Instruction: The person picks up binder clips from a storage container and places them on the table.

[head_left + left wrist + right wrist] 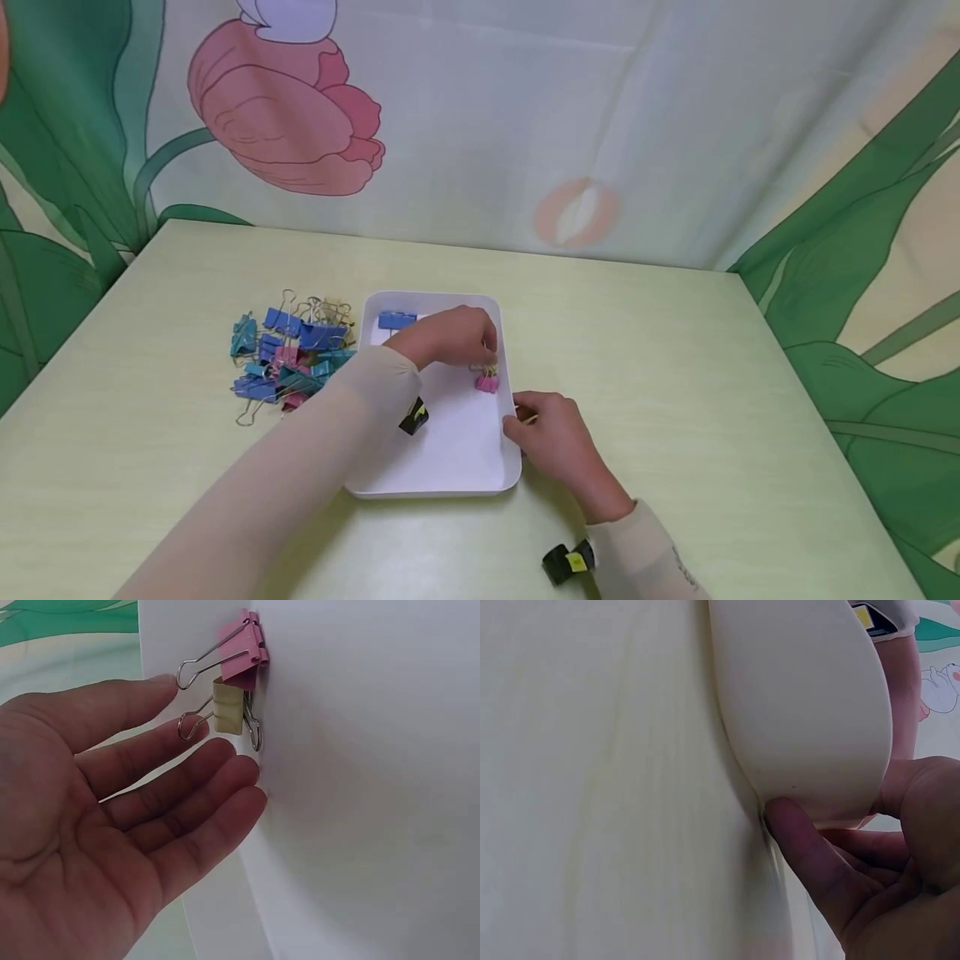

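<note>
My left hand [457, 335] reaches over the white tray [465, 458]. In the left wrist view its fingers are spread loosely beside a pink binder clip [240, 652] and a small yellow binder clip [229, 707]. The thumb tip is at the pink clip's wire handle, and the index fingertip lies by the yellow clip's handle; neither clip is pinched. Both clips sit against the tray's right side. My right hand [553, 437] grips the tray's right edge, its thumb and fingers on the wall. A blue binder clip [397, 320] lies at the tray's far left.
Left of the tray, a pile of blue, teal, pink and gold binder clips [300, 379] lies on the pale table [660, 358]. My left sleeve [300, 467] hides the tray's near left part. A flower-printed curtain [480, 125] hangs behind the table.
</note>
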`<state>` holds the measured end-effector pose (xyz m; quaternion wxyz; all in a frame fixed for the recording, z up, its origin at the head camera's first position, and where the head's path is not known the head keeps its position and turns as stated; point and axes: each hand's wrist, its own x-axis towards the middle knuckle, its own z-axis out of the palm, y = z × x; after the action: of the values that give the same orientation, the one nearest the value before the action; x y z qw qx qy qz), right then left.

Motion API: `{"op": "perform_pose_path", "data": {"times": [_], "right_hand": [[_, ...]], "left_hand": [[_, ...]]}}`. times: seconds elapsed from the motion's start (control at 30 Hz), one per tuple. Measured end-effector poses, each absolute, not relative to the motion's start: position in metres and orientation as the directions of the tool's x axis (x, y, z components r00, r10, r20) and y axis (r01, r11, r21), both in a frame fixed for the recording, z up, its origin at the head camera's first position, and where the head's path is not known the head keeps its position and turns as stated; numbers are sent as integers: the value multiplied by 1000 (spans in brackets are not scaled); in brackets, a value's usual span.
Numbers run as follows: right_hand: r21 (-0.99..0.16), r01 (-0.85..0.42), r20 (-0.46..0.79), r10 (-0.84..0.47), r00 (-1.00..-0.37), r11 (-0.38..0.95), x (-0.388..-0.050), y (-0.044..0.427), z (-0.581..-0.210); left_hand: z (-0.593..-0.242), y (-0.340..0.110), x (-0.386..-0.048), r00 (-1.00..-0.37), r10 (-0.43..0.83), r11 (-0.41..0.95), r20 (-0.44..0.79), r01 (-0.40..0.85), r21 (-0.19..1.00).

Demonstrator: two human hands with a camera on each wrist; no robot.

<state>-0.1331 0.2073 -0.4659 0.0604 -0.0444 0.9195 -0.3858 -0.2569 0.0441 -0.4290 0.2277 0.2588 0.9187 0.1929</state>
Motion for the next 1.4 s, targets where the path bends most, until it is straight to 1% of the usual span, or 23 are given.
{"op": "perform_pose_path", "data": {"times": [0.17,0.37,0.6,0.73,0.83,1.07,1.3,1.4], "right_hand": [[-711,-41,-70,-128,-989,702,-134,207,-467],[-707,-36,-77,-128,-989,706,-134,207,-467],[-711,-49,-66,-136,-989,701,-134,206,-468],[-712,-55,-62,-141,-988,700,-135,205,-469],[-718,-47,-66,-136,-988,695,-135,205,-470],[-718,-46,-69,-137,-988,694,-135,207,-471],[-716,-39,-81,-139,-987,697,-136,207,-473],[-717,-38,-83,-140,-987,696,-136,207,-473]], "left_hand": [[-432,42,-258,-764,568,786,-307,392,477],[-437,43,-258,-765,564,779,-310,368,509],[-437,42,-256,-774,547,788,-318,348,508],[-437,39,-257,-764,559,786,-321,366,498],[-438,37,-258,-757,576,776,-310,387,497],[-439,33,-258,-772,581,764,-257,408,501],[-434,29,-253,-773,580,756,-256,393,524],[-430,25,-250,-777,585,749,-232,408,522]]}}
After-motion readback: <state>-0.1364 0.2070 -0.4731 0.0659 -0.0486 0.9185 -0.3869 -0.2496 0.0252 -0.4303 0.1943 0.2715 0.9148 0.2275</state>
